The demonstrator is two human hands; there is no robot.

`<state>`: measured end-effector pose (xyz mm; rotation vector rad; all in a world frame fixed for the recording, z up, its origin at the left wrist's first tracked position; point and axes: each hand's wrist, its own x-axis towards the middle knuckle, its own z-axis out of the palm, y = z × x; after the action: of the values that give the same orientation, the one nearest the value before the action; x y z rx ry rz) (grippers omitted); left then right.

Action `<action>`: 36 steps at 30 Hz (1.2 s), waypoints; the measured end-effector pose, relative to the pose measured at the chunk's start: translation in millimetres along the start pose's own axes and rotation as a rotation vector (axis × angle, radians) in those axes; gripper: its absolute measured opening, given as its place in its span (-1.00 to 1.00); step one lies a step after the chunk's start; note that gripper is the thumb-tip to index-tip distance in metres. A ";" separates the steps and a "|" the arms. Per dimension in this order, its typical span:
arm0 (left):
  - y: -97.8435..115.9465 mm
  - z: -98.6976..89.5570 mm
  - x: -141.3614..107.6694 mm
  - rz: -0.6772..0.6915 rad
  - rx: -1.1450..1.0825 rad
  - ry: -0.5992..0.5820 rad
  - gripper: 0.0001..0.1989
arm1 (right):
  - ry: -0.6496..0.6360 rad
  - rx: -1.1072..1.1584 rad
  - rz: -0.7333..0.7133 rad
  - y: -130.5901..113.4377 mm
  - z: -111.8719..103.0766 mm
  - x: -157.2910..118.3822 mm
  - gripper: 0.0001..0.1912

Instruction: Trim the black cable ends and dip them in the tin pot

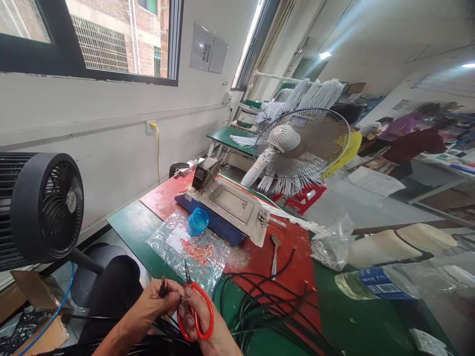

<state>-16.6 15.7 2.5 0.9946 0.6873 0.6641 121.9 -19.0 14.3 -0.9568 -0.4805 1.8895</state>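
Note:
In the head view my left hand is closed on a black cable, whose end shows above the fingers. My right hand is closed round red-handled scissors, their dark blades pointing up and away. The two hands meet at the fingertips; what lies between them is too small to make out. Just beyond is a clear plastic bag lying flat, with many small red and yellow bits on it and a blue cup. A loose bundle of black cables lies to the right of my hands.
A blue soldering pot with a grey top stands behind the bag. A spoon lies on the red mat. Fans stand left and behind. At right are a bottle and a plastic bag; people work farther back.

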 end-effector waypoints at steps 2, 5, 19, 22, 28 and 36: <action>0.3 0.2 -0.1 -0.002 0.004 0.005 -0.66 | -0.011 -0.010 -0.020 0.7 0.1 0.2 -0.54; 2.1 1.7 -0.3 0.011 0.000 0.010 -0.66 | -0.025 -0.029 -0.032 1.2 -0.9 0.2 -0.54; 2.2 7.0 3.1 0.073 -0.034 0.043 -0.67 | 0.044 0.019 -0.039 8.6 -3.7 -1.3 -0.52; 4.9 9.8 4.3 0.078 -0.064 0.057 -0.68 | 0.075 0.071 -0.032 2.8 0.3 -2.2 -0.48; 6.1 11.5 6.2 0.069 -0.092 0.071 -0.71 | 0.018 0.036 -0.060 -0.5 0.7 -1.2 -0.51; -3.4 11.3 6.6 0.045 -0.146 0.050 -0.75 | 0.014 -0.086 -0.110 5.3 -3.2 3.3 -0.52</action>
<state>-3.3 13.6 2.2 0.8628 0.6523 0.7697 120.5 -18.9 7.4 -0.9790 -0.5989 1.7743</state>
